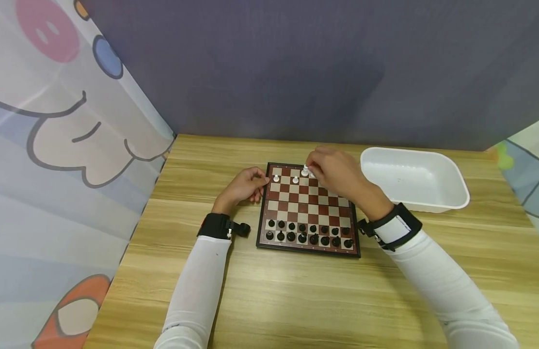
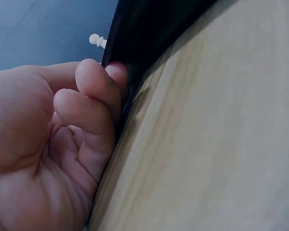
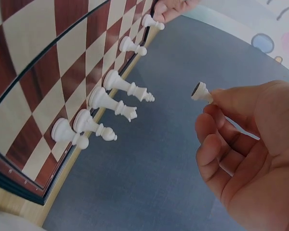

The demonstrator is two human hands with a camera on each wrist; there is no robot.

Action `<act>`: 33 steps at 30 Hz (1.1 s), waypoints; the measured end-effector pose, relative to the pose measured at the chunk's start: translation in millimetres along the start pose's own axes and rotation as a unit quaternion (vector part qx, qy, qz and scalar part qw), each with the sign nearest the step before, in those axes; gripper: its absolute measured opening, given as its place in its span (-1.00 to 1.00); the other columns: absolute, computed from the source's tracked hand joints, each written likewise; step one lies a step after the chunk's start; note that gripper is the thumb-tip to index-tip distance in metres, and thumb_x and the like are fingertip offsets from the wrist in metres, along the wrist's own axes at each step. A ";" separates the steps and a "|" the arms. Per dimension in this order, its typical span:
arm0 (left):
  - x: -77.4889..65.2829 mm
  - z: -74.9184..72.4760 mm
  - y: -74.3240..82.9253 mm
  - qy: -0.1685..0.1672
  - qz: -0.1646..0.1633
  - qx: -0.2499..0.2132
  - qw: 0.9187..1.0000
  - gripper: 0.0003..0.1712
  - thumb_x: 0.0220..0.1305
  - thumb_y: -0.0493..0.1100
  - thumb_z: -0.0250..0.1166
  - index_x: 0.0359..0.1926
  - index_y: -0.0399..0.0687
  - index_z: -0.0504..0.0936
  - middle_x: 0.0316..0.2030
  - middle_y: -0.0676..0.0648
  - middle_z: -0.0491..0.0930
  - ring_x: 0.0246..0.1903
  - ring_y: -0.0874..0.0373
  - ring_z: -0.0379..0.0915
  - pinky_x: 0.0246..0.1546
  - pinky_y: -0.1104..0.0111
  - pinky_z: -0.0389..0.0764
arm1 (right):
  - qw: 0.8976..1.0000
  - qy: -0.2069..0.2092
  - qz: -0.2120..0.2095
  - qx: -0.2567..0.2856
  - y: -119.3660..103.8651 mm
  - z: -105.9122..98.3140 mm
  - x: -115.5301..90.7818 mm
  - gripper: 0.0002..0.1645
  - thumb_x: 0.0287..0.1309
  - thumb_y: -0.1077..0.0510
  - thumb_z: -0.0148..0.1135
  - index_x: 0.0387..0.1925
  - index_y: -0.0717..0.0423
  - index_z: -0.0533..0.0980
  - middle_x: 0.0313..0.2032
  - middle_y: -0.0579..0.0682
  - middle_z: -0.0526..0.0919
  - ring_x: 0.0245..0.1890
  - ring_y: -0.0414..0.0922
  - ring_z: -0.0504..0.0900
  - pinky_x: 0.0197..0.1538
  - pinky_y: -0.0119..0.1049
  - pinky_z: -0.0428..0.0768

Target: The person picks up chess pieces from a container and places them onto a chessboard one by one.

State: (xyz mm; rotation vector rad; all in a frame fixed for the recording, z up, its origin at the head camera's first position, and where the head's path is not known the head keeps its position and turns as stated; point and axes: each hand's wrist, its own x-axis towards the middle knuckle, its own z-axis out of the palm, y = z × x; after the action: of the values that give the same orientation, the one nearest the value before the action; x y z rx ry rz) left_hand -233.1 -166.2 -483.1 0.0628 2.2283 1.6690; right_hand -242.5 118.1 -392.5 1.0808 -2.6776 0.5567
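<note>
A folding chessboard (image 1: 295,208) with red-brown and cream squares lies on the table. My left hand (image 1: 243,185) holds its left edge, thumb on the rim and fingers bent against the side, as the left wrist view shows close up. Over the far rows is my right hand (image 1: 337,174). Its thumb and fingertips pinch a small white chess piece (image 3: 201,92), dark base outward, lifted off the board; its kind is partly hidden. On the far side stand white pawns (image 3: 133,46), a king (image 3: 127,86), a queen (image 3: 111,103) and a bishop (image 3: 94,125). Black chess pieces (image 1: 302,237) fill two near rows.
A white plastic tub (image 1: 415,179) stands right of the board, close to the right forearm. The wooden table (image 1: 295,295) meets a dark grey panel (image 1: 269,72) at the back. A cartoon-printed curtain (image 1: 55,194) hangs at the left.
</note>
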 end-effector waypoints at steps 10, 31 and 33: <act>2.3 0.3 1.5 -0.004 0.000 -0.003 1.000 -0.79 0.53 -0.14 0.18 -0.02 -0.21 0.48 -0.55 -0.06 0.53 -0.73 0.22 0.41 -0.73 0.47 0.44 | 0.998 -0.049 -0.022 -0.018 -10.3 5.2 9.9 -0.84 0.35 0.22 0.23 -0.14 0.10 0.70 -0.17 0.00 0.74 -0.25 -0.03 0.74 -0.25 -0.10 0.71; 1.5 1.5 2.7 0.002 0.007 0.003 1.000 -0.81 0.53 -0.12 0.19 -0.06 -0.17 0.50 -0.57 -0.05 0.52 -0.73 0.21 0.42 -0.74 0.46 0.44 | 0.996 -0.083 -0.018 -0.034 -14.1 33.6 33.1 -0.93 0.34 0.16 0.34 -0.22 0.00 0.72 -0.22 -0.06 0.77 -0.29 -0.07 0.73 -0.30 -0.13 0.71; 1.1 1.7 3.3 0.002 0.006 0.003 1.000 -0.81 0.53 -0.12 0.19 -0.06 -0.18 0.50 -0.57 -0.05 0.52 -0.73 0.21 0.42 -0.73 0.46 0.44 | 0.995 -0.087 -0.015 -0.038 -13.5 35.9 34.6 -0.92 0.35 0.16 0.34 -0.21 -0.02 0.73 -0.21 -0.07 0.78 -0.28 -0.07 0.74 -0.30 -0.14 0.71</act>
State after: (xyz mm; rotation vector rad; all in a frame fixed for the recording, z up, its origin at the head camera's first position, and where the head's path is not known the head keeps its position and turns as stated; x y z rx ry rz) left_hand -234.2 -163.4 -480.7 0.0742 2.2391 1.6704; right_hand -259.2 72.6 -410.4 1.1979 -2.7985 0.3660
